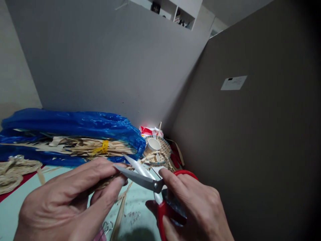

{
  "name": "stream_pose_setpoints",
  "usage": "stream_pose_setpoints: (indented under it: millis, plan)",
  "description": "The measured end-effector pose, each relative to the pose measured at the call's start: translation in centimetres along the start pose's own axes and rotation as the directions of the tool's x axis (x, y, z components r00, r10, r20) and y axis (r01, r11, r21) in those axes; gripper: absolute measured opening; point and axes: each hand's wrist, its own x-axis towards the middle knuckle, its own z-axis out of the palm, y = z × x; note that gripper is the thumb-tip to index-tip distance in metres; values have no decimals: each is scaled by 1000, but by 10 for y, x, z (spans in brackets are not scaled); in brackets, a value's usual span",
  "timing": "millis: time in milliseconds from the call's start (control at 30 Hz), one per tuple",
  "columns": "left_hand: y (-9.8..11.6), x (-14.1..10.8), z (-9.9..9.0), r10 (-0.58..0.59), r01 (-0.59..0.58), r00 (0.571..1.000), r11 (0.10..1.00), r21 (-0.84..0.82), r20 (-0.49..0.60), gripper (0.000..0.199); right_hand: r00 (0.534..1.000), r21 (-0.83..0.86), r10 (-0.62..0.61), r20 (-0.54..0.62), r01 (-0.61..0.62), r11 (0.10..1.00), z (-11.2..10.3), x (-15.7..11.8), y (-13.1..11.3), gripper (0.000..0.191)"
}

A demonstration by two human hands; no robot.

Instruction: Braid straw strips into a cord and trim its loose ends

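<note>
Red-handled scissors [145,180] are in my right hand [195,204], with fingers and thumb around the handles. Their blades stand apart, tips pointing up and left. My left hand [75,197] pinches a braided straw piece [106,182] between thumb and fingers, which mostly cover it. The blade tips lie at the fingertips of my left hand, beside the end of the braid. Below, a loose straw strip [120,214] hangs or lies over the pale green surface.
A blue plastic bag [75,120] holds straw bundled with a yellow tie [104,146]. Behind my hands are a white cup [153,144] and woven basket [164,147]. Coiled braids [12,174] lie left; metal clips [107,227] lie near the front. Grey partitions [112,60] stand behind and right.
</note>
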Motion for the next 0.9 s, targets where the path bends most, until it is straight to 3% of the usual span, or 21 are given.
stream_pose_setpoints:
  millis: [133, 300, 433, 567, 700, 900]
  plan:
    - [7, 10, 0, 82, -82, 996, 996, -44, -22, 14, 997, -44, -77, -31, 76, 996, 2, -2, 5, 41]
    - [12, 19, 5, 99, -100, 995, 992, -73, -17, 17, 992, -77, -99, -84, 93, 993, 8, -7, 7, 34]
    - [7, 13, 4, 54, -54, 999, 997, -54, -5, 19, 993, -97, -87, -81, 79, 992, 9, -8, 6, 34]
    - [2, 4, 1, -74, 74, 997, 997, 7, 20, 16, 993, -125, -80, -87, 69, 990, 8, -6, 5, 33]
    - [3, 3, -1, -115, 115, 991, 993, -7, 65, 12, 997, -122, -80, -16, 78, 989, 8, -5, 5, 32]
    - [5, 12, -2, -148, 153, 977, 988, -21, 154, 15, 987, 56, 34, 155, -43, 998, 4, -1, 6, 32]
